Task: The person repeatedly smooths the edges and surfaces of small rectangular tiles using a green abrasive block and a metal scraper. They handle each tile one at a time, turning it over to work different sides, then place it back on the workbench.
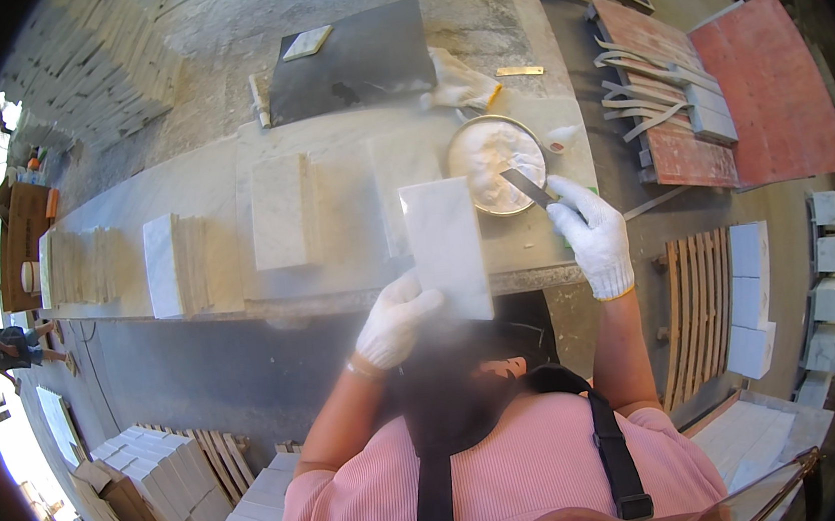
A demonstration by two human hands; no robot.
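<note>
My left hand (395,323), in a white knit glove, grips a white marble tile (445,248) by its lower left side and holds it up at the table's near edge. My right hand (591,234), gloved the same way, is closed on a putty knife (528,189). The knife's dark blade reaches over a round tin of white paste (484,150); whether its tip touches the paste I cannot tell. Just right of the tin lies a small white cap-like piece (561,136) with a reddish spot.
Rows of upright tiles (278,212) stand along the table's left half. Behind them lie a black sheet (348,63) with a small tile on it, and a loose glove (460,78). A red board rack with pale straps (664,101) stands right. Stacked tiles (156,464) sit at lower left.
</note>
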